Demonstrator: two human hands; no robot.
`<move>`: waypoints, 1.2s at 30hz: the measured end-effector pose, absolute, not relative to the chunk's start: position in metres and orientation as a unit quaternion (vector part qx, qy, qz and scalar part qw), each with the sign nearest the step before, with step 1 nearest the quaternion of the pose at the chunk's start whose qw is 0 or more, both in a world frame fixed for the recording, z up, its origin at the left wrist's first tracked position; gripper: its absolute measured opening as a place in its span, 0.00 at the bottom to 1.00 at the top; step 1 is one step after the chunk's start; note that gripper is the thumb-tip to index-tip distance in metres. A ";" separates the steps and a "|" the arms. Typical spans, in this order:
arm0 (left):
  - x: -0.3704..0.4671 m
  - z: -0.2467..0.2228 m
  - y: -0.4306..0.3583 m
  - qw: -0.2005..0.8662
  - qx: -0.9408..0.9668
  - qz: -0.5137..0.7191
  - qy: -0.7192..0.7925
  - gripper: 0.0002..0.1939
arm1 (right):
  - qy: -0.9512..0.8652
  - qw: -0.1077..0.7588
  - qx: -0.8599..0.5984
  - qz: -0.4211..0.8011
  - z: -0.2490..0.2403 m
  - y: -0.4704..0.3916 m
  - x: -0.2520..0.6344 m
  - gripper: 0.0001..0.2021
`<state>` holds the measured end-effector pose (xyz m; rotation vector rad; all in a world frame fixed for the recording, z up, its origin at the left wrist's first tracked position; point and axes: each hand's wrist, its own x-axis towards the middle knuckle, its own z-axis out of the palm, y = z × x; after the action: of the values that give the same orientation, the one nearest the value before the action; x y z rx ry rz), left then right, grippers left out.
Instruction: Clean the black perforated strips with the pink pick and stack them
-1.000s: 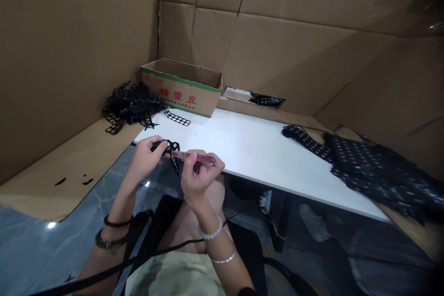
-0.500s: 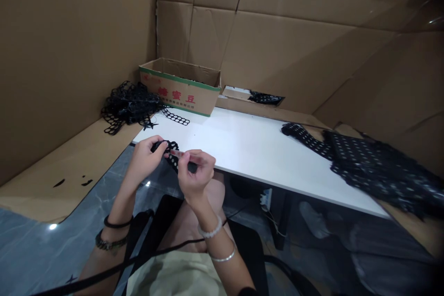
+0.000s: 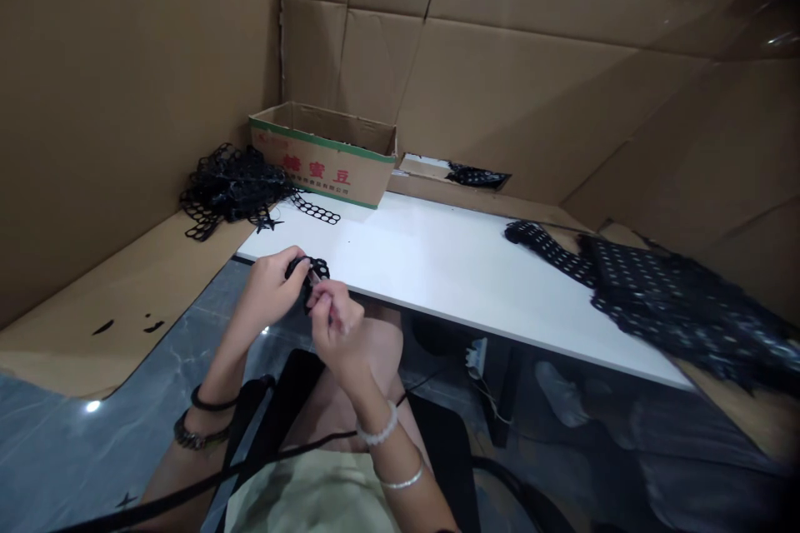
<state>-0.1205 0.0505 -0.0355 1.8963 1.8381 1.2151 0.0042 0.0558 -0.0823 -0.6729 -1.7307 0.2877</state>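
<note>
Right fingers (image 3: 338,298) curled beside left fingers (image 3: 287,256)

Plastic-looking perforated strip (image 3: 321,265), matt cardboard walls (image 3: 500,92), smooth tabletop (image 3: 431,250)

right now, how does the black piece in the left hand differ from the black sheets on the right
The black piece is small; the black sheets spread far wider. The black piece is pinched in the left hand, while the black sheets lie on the right with neither hand on them. Both are black with lighter spots, apparently holes.
</note>
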 end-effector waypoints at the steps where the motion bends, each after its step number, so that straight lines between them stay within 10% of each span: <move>1: -0.116 -0.036 0.050 0.111 0.645 0.430 0.622 0.11 | -0.753 0.589 -0.277 0.098 -0.084 0.055 0.002 0.07; 25: -0.106 -0.035 0.043 0.062 0.637 0.493 0.590 0.14 | -0.749 0.596 -0.281 -0.073 -0.088 0.071 -0.024 0.10; 36: -0.114 -0.029 0.041 -0.010 0.662 0.433 0.611 0.11 | -0.736 0.599 -0.266 0.166 -0.070 0.051 0.016 0.09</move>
<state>-0.1139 0.0406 -0.0286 2.0930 1.9328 1.3698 0.0159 0.0513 -0.0695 -0.6171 -1.7076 0.3841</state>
